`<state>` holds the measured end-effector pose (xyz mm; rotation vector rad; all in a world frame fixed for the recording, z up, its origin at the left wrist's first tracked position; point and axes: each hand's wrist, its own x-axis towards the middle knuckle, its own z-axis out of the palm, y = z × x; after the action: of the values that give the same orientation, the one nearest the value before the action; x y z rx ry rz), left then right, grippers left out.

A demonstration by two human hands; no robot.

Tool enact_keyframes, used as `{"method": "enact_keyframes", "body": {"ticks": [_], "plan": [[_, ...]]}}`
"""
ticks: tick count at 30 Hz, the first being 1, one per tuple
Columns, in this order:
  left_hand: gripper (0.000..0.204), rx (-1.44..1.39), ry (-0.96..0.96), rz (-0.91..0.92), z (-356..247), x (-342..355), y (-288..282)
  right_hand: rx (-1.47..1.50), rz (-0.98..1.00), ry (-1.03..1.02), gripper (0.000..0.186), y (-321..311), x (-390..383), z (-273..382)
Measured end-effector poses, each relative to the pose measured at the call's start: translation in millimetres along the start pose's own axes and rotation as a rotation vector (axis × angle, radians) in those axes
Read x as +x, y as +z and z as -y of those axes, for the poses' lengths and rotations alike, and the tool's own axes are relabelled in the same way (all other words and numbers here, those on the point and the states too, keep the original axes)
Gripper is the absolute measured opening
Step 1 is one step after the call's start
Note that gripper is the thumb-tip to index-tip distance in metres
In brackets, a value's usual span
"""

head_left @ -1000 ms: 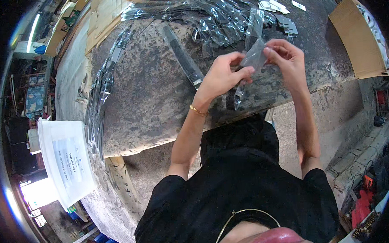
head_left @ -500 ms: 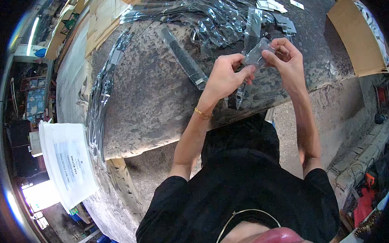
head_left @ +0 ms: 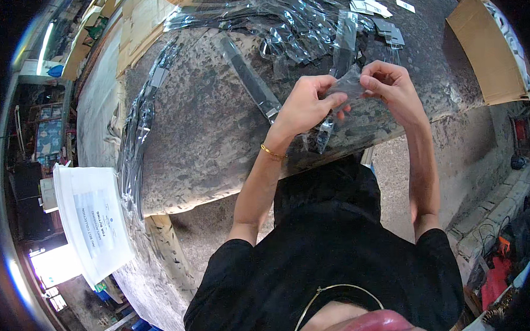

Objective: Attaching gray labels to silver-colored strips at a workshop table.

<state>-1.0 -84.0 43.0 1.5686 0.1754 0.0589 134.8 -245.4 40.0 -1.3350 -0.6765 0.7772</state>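
Observation:
Between my hands a clear plastic sleeve (head_left: 348, 84) is stretched, its film creased. My left hand (head_left: 312, 102) is closed on one side of it, thumb over the fingers. With thumb and forefinger, my right hand (head_left: 394, 91) pinches the other side. Beneath them a dark belt in clear plastic (head_left: 324, 134) hangs toward the table's near edge; how it joins the sleeve is hidden by my left hand. Left of that hand lies another black bagged belt (head_left: 247, 75), its buckle end close to my wrist. Beyond my hands stands a heap of bagged black belts (head_left: 295, 33).
Grey and white cards (head_left: 389, 33) lie at the far right of the stained table (head_left: 199, 121). An open cardboard box (head_left: 485, 47) stands at the right edge. More bagged belts (head_left: 136, 129) run along the left side, near a white plastic bin (head_left: 98, 224).
My right hand has shifted slightly right and down, drawing the sleeve tauter and crumpling its film. My left hand has barely moved, still gripping its side.

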Motion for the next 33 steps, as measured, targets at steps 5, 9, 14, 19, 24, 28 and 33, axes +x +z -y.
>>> {"method": "enact_keyframes", "body": {"ticks": [5,9,14,19,24,28,33], "plan": [[0.010,-0.025,0.035,-0.053,-0.7,-0.8,2.7,-0.060,-0.031,0.040,0.016,16.2,-1.4,8.4],[0.011,0.027,0.018,-0.068,-3.6,-7.8,5.0,0.006,-0.167,-0.059,0.014,1.4,5.0,1.9],[0.017,0.190,-0.225,-0.077,-10.8,-17.6,-1.6,0.135,-0.189,-0.032,0.010,1.1,7.8,-2.8],[0.021,0.201,-0.121,-0.087,-4.0,-14.0,3.0,0.171,-0.285,-0.077,0.014,7.4,6.8,-10.4],[0.022,-0.050,-0.021,-0.113,-4.0,-9.6,3.6,0.122,-0.303,-0.146,0.014,11.8,4.5,-5.1],[0.025,-0.130,-0.018,-0.082,-4.7,-11.5,-1.7,0.019,-0.189,-0.095,0.015,11.3,4.1,3.0],[0.026,-0.043,0.004,-0.063,-0.2,-11.1,-2.9,-0.081,-0.044,-0.062,0.024,5.3,3.9,4.7]]}}
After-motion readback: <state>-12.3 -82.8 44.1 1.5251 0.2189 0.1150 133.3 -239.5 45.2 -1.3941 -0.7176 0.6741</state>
